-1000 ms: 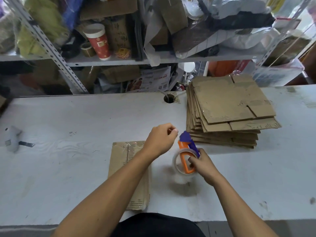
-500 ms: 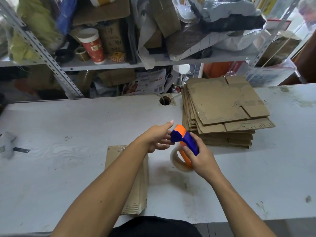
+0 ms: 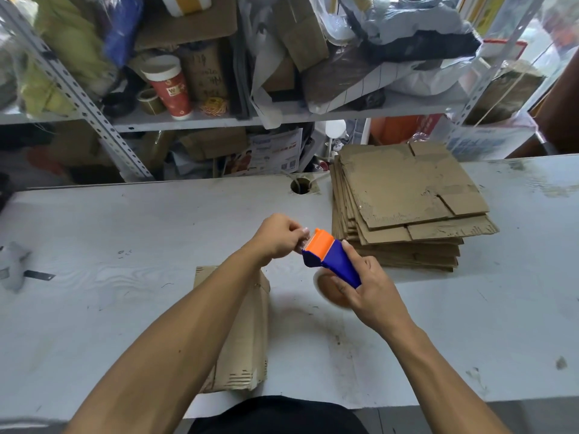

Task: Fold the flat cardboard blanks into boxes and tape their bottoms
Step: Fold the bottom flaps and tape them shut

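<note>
My right hand [image 3: 369, 289] grips a blue and orange tape dispenser [image 3: 332, 258] above the white table [image 3: 94, 308], with its tape roll [image 3: 329, 291] below the handle. My left hand [image 3: 279, 238] pinches the tape end at the dispenser's orange mouth. A cardboard box [image 3: 247, 333] lies on the table under my left forearm, partly hidden by it. A stack of flat cardboard blanks [image 3: 404, 198] sits at the back right of the table.
A cable hole [image 3: 300, 185] opens in the table near the back edge. A small grey object [image 3: 12, 270] lies at the far left. Behind the table stands a metal shelf [image 3: 200, 122] crowded with cardboard, bags, a tape roll and a red cup [image 3: 169, 86].
The dispenser has tilted up so its orange mouth faces my left hand. My left hand has gone from reaching toward it to pinching the tape end.
</note>
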